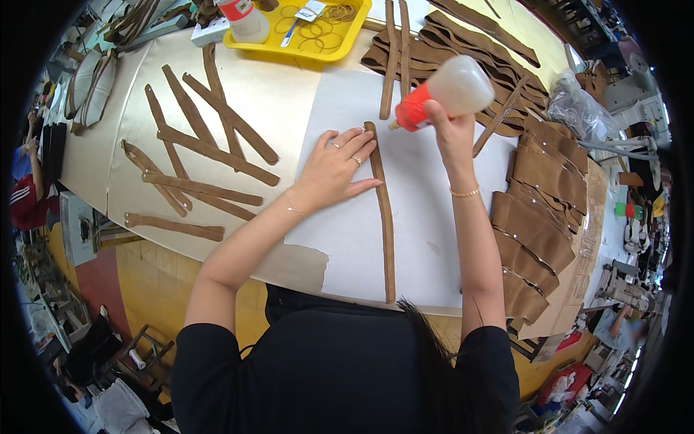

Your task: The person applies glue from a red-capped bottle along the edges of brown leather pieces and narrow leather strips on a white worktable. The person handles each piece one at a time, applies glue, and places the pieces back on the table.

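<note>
A long narrow brown strap (pixel 384 224) lies lengthwise on the white sheet (pixel 426 246) in front of me. My left hand (pixel 336 166) rests flat beside it, fingertips and thumb touching its left edge near the far end. Above the sheet, my right hand (pixel 452 134) grips a squeeze bottle (pixel 463 83) of pale, cloudy liquid with a red band. The bottle is tipped, its narrow nozzle pointing down and left, close to the strap's far end but apart from it. Two more brown straps (pixel 389 65) lie just beyond.
Several brown straps (pixel 217 155) lie scattered at the left. A yellow tray (pixel 354 36) at the back holds rubber bands, a blue pen and another bottle (pixel 249 27). Folded brown strips (pixel 463 43) are heaped at the far right, with overlapping wide brown pieces (pixel 531 224) along the right edge.
</note>
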`<state>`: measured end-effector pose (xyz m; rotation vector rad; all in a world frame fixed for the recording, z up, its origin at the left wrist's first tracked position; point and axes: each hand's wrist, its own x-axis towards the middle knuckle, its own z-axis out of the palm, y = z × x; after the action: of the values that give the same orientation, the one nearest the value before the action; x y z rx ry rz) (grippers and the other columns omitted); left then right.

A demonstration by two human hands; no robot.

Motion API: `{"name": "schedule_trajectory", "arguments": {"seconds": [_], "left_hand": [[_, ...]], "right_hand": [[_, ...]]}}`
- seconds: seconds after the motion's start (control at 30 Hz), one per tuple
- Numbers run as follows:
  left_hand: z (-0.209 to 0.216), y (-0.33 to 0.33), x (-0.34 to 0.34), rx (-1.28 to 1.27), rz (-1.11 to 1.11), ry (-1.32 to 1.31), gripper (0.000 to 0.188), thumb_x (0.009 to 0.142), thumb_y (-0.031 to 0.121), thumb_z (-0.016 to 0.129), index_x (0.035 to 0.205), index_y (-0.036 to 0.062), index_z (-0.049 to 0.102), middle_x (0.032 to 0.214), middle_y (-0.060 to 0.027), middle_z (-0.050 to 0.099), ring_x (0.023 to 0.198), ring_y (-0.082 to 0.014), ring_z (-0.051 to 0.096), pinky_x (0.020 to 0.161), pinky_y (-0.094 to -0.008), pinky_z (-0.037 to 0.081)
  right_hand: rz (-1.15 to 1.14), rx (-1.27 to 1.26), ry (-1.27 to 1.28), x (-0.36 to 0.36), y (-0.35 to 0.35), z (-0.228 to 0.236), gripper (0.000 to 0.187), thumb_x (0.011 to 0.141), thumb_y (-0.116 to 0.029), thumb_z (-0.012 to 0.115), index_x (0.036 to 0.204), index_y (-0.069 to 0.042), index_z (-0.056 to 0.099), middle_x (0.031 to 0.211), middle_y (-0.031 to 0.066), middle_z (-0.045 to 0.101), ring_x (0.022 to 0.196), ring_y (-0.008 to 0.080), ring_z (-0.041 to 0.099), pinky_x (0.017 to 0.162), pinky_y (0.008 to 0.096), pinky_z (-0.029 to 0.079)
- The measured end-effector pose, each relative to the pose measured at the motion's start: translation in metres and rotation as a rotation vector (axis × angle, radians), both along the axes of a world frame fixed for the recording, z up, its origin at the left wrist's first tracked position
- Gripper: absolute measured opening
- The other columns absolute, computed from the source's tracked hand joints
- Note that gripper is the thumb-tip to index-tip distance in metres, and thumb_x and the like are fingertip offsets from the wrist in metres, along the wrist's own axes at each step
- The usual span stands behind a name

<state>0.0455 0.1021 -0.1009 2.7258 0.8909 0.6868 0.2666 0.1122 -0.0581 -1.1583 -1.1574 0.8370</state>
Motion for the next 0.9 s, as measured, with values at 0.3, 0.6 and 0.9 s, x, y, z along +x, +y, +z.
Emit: {"name": "schedule_trajectory", "arguments": {"seconds": [0.3, 0.6, 0.9], "left_hand": [[0.0, 0.001, -0.001, -0.037, 0.043, -0.018, 0.057, 0.076, 0.046, 0.066, 0.116, 0.0053, 0.057, 0.126, -0.0099, 0.052, 0.121, -0.0234, 0.044, 0.098, -0.0446, 0.031], [-0.002, 0.001, 0.0, -0.036, 0.044, -0.016, 0.057, 0.077, 0.047, 0.064, 0.115, 0.0049, 0.057, 0.125, -0.0105, 0.051, 0.121, -0.0231, 0.042, 0.098, -0.0447, 0.03], [-0.002, 0.001, 0.0, -0.021, 0.049, -0.011, 0.057, 0.077, 0.047, 0.065, 0.114, 0.0049, 0.057, 0.124, -0.0104, 0.051, 0.12, -0.0235, 0.043, 0.099, -0.0444, 0.029]], "right_hand": [[0.106, 0.029, -0.47, -0.033, 0.038, 0.0, 0.042, 0.069, -0.034, 0.079, 0.091, -0.001, 0.066, 0.082, 0.0097, 0.069, 0.073, 0.0183, 0.067, 0.066, 0.0285, 0.052], [0.186, 0.021, -0.504, -0.041, 0.042, -0.003, 0.041, 0.065, -0.035, 0.081, 0.089, -0.004, 0.067, 0.078, 0.0075, 0.069, 0.071, 0.0193, 0.067, 0.065, 0.0286, 0.052], [0.126, 0.069, -0.623, -0.032, 0.038, -0.003, 0.042, 0.064, -0.033, 0.082, 0.09, -0.004, 0.066, 0.083, 0.0086, 0.069, 0.071, 0.0202, 0.066, 0.066, 0.0288, 0.051]]}}
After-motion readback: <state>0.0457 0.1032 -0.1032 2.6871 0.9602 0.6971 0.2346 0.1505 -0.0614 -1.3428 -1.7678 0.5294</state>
